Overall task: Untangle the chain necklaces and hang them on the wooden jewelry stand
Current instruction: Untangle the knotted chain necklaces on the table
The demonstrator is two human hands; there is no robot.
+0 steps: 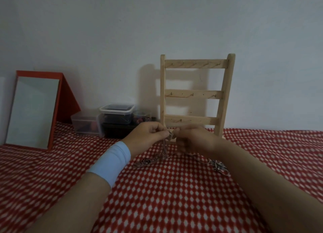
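Pinching left hand: the fingers are curled and a knot of the chains is held at their tips, just in front of the foot of the stand.
Right hand: the same knot is pinched from the other side with curled fingers; the two hands are almost touching.
Chains: a strand is hung from the knot down to the cloth, near its far edge. A first heap is laid on the cloth just beside the left wrist, and a second heap beside the right forearm. The number of chains cannot be told.
Stand: pale wood, set upright at the far edge of the cloth against the wall, with three bars fitted with small hooks.
Cloth: red with white dots, spread under everything.
Wristband: light blue, worn on the left wrist.
Mirror: red-framed, propped at the far left corner.
Boxes: clear plastic, stacked along the far edge between mirror and stand; the contents are blurred.
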